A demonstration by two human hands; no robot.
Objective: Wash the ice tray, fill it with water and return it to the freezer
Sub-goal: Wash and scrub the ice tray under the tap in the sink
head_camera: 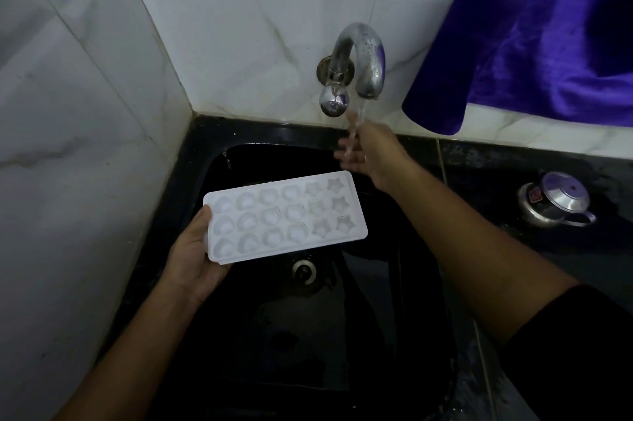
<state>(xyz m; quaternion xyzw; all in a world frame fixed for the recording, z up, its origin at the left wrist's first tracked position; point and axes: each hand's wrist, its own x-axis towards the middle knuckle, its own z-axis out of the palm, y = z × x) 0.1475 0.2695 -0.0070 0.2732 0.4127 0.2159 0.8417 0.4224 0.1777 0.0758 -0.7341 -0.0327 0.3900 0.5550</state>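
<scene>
A white ice tray [286, 216] with round and star-shaped pockets is held level over the black sink [212, 160]. My left hand [193, 254] grips its near left end, thumb on the rim. My right hand [368, 151] is under the metal tap [363, 61], fingers spread and empty, just beyond the tray's far right corner. A thin stream of water [356, 122] runs from the spout onto that hand. Whether the pockets hold water cannot be told.
White marble-tiled walls close the sink in at the left and back. A purple cloth [534, 30] hangs at the upper right. On the dark counter to the right sits a metal pot lid [556, 203]. The sink drain [304, 270] lies below the tray.
</scene>
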